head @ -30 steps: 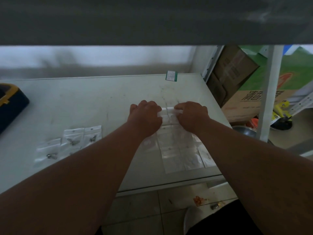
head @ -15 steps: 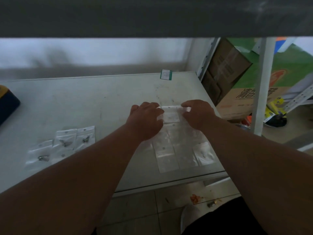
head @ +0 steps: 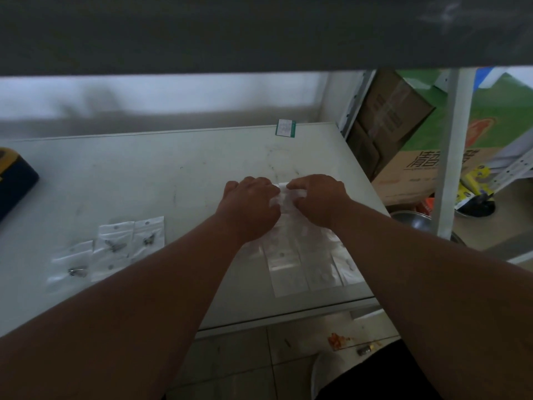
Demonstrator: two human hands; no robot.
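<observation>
Table (head: 178, 174): pale, scuffed top. Left-front zone: three filled bags (head: 115, 246) side by side, each containing metal hardware. Right-front zone: empty clear bags (head: 302, 264), overlapping, near the front edge. Far edge: green-bordered card (head: 285, 128). Left edge: dark case (head: 14, 180) with yellow trim.

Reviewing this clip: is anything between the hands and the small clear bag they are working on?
Nothing visible does. The left hand and the right hand both hold the small clear bag directly, at the far end of the pile of empty bags on the table. The filled bags lie apart, to the left.
</observation>
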